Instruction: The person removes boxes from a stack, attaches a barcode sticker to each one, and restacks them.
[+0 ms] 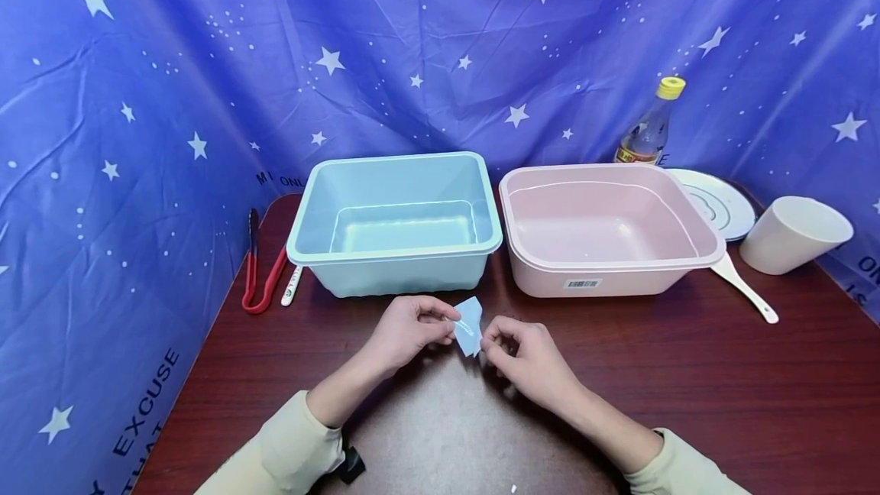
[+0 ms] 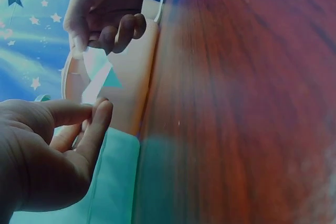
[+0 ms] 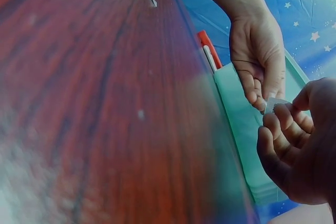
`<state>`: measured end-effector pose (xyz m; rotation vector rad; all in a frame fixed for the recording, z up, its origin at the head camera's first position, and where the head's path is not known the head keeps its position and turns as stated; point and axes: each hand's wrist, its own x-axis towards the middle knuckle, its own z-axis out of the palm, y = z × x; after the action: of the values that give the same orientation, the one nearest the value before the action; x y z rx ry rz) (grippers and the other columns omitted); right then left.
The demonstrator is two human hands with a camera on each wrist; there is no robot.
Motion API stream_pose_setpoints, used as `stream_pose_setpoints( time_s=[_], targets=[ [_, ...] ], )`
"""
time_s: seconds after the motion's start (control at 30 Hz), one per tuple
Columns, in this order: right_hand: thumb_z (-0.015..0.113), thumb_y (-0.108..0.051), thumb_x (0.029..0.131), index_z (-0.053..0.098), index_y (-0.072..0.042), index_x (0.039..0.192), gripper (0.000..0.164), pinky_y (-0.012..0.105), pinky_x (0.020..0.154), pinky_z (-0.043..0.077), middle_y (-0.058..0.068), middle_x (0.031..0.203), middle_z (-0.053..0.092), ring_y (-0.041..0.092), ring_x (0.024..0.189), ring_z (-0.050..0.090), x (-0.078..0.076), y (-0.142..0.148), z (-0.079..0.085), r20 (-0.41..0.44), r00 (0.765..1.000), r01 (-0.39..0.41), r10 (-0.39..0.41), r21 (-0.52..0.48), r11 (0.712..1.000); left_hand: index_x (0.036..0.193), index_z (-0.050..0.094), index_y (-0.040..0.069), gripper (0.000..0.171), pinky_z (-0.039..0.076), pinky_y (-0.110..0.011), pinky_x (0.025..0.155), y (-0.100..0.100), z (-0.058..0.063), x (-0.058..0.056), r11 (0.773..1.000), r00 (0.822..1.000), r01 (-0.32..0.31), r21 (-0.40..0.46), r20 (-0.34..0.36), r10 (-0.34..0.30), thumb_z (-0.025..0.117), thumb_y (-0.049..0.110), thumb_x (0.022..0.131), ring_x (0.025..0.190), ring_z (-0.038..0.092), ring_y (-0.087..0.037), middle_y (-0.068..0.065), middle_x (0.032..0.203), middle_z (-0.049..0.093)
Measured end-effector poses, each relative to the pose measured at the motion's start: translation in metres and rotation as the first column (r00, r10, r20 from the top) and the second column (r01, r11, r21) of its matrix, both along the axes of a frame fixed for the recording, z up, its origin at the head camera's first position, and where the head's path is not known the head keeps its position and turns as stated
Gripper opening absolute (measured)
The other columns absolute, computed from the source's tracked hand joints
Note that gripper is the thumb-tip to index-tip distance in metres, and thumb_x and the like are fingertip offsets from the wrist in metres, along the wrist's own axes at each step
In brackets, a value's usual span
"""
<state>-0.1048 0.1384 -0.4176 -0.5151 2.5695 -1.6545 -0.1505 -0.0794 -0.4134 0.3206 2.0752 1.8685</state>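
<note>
A small, thin light blue sheet (image 1: 469, 327), perhaps paper, is stretched between the two hands just in front of the tubs. Its edges look creased and uneven, with a pale streak across the middle. The left hand (image 1: 410, 331) pinches its left side between thumb and forefinger. On the opposite side, the right hand (image 1: 532, 361) pinches the lower right edge between thumb and fingertips. In the left wrist view the sheet (image 2: 97, 74) appears folded, with a whiter face and a bluer corner. The right wrist view shows only a small part of the sheet (image 3: 273, 103) between the fingers.
A blue tub (image 1: 399, 258) and a pink tub (image 1: 550, 277) stand behind the hands. Red-handled tongs (image 1: 257, 304) lie left; a white spoon (image 1: 745, 289), plate (image 1: 732, 208), cup (image 1: 791, 239) and yellow-capped bottle (image 1: 649, 124) are right. A white scrap (image 1: 513, 489) lies near the front.
</note>
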Motion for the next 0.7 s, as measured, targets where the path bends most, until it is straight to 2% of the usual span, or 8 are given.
stream_pose_setpoints(
  time_s=[0.17, 0.3, 0.4, 0.6, 0.7],
  targets=[
    [0.059, 0.005, 0.088, 0.062, -0.015, 0.078, 0.023, 0.028, 0.05, 0.05, 0.001, 0.068, 0.065, 0.007, 0.052, 0.055, -0.0002, 0.001, -0.001, -0.081, 0.997, 0.009, -0.007, 0.023, 1.0, 0.101, 0.073, -0.008, 0.014, 0.06, -0.037, 0.071, -0.0014, -0.0009, -0.0011, 0.997, 0.999, -0.043, -0.058, -0.005, 0.042, 0.066, -0.008, 0.089, 0.072, 0.069, -0.016, -0.014, 0.086, 0.073],
    [0.058, 0.007, 0.086, 0.06, -0.02, 0.076, 0.029, 0.026, 0.051, 0.047, 0.0, 0.066, 0.065, 0.006, 0.053, 0.054, 0.0006, 0.0011, -0.0007, -0.13, 0.991, 0.017, -0.017, -0.003, 1.0, 0.099, 0.074, -0.007, 0.014, 0.06, -0.036, 0.069, -0.0026, -0.0012, -0.0015, 0.989, 0.996, -0.083, -0.125, -0.027, 0.08, 0.065, -0.009, 0.088, 0.069, 0.069, -0.018, -0.013, 0.081, 0.073],
    [0.059, 0.008, 0.085, 0.059, -0.021, 0.076, 0.031, 0.025, 0.051, 0.046, -0.002, 0.065, 0.064, 0.005, 0.054, 0.054, 0.0014, 0.0011, 0.0003, -0.162, 0.986, 0.032, -0.036, -0.028, 0.999, 0.098, 0.075, -0.004, 0.015, 0.059, -0.035, 0.065, -0.0036, -0.0016, -0.0016, 0.978, 0.996, -0.091, -0.186, -0.041, 0.084, 0.065, -0.009, 0.087, 0.067, 0.069, -0.018, -0.012, 0.078, 0.072],
    [0.06, 0.01, 0.084, 0.058, -0.021, 0.076, 0.032, 0.026, 0.048, 0.045, -0.009, 0.06, 0.055, 0.006, 0.051, 0.053, 0.0013, 0.0018, 0.0022, -0.209, 0.974, 0.071, -0.085, -0.076, 0.995, 0.096, 0.075, -0.001, 0.017, 0.054, -0.032, 0.058, -0.0048, -0.0027, -0.002, 0.963, 0.999, -0.023, -0.268, -0.027, 0.017, 0.063, -0.01, 0.087, 0.065, 0.067, -0.018, -0.007, 0.074, 0.068],
    [0.06, 0.01, 0.085, 0.058, -0.02, 0.076, 0.031, 0.027, 0.047, 0.046, -0.01, 0.057, 0.053, 0.007, 0.049, 0.053, 0.0007, 0.0026, 0.0021, -0.206, 0.973, 0.084, -0.103, -0.1, 0.991, 0.096, 0.074, -0.001, 0.018, 0.053, -0.03, 0.057, -0.0044, -0.0035, -0.0005, 0.954, 0.996, 0.068, -0.293, -0.036, -0.082, 0.063, -0.011, 0.085, 0.063, 0.065, -0.016, -0.004, 0.073, 0.065]
  ],
)
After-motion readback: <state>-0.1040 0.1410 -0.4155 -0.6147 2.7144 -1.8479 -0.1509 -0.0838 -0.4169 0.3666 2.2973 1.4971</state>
